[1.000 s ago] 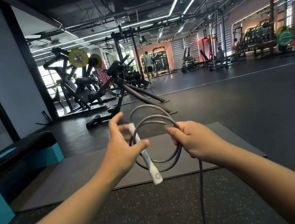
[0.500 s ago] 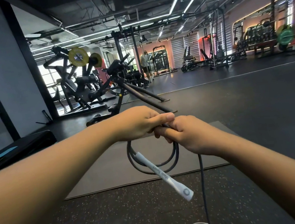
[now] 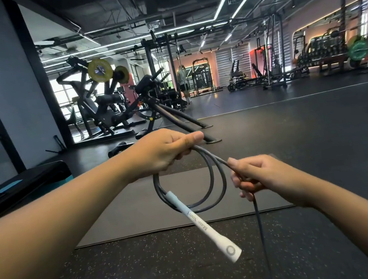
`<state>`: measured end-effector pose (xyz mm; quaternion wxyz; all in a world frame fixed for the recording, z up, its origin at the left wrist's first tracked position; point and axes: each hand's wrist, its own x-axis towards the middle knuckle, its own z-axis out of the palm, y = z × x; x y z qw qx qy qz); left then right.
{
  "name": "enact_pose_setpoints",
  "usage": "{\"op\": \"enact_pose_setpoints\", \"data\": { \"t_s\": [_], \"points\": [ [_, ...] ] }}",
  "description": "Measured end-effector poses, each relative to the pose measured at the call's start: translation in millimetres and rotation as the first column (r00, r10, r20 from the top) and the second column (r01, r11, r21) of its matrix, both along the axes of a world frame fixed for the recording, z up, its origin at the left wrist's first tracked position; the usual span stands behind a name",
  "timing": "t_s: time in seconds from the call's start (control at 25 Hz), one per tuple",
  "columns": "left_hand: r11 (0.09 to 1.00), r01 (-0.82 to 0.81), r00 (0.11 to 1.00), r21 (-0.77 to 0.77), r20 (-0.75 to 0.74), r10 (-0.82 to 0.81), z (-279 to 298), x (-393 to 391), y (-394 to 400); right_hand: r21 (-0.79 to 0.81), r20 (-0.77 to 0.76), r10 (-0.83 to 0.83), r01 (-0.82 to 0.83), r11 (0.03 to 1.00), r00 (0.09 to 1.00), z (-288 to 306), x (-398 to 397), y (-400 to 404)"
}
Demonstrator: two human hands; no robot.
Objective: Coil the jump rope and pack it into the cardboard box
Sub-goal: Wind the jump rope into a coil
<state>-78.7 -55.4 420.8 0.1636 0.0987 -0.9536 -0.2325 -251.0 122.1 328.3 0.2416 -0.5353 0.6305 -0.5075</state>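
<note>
A grey jump rope (image 3: pixel 218 181) hangs in two loops from my left hand (image 3: pixel 165 149), which is closed around the top of the coil. Its white handle (image 3: pixel 208 226) dangles from the loops, slanting down to the right. My right hand (image 3: pixel 256 175) pinches the rope just right of the coil. From that hand the loose rope (image 3: pixel 260 227) drops straight down and curls on the floor at the bottom edge. No cardboard box is in view.
A dark grey mat (image 3: pixel 140 209) lies on the speckled rubber floor below my hands. A black and teal step platform (image 3: pixel 19 185) stands at the left. Weight machines (image 3: pixel 102 103) and a black bench frame (image 3: pixel 175 115) stand behind, and a person (image 3: pixel 182 81) far back.
My left hand went from open beside the loops to closed on top of the coil. My right hand slid away to the right along the rope. The handle swung lower.
</note>
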Motion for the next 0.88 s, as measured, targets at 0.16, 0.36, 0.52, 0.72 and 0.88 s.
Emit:
{"op": "enact_pose_setpoints", "data": {
  "t_s": [0.16,0.36,0.52,0.72,0.88],
  "points": [
    [0.957,-0.033,0.985,0.29,-0.151,0.08,8,11,-14,0.011,0.217,0.065,-0.069,0.998,0.974,-30,-11,9],
    [0.824,-0.024,0.936,0.566,-0.276,0.217,6,14,-14,-0.073,0.174,0.085,-0.074,0.995,0.981,-34,17,-2],
    [0.695,0.011,0.875,0.719,-0.344,0.342,-6,11,-5,-0.255,0.312,0.196,-0.117,0.96,0.93,-27,43,-26],
    [0.535,0.062,0.801,0.843,-0.361,0.477,-41,8,7,-0.346,0.303,0.045,0.065,0.936,0.952,-11,53,-43],
    [0.604,-0.165,0.794,0.779,-0.259,0.55,-56,18,4,-0.257,0.206,-0.017,0.071,0.964,0.978,12,43,-36]
  ]
}}
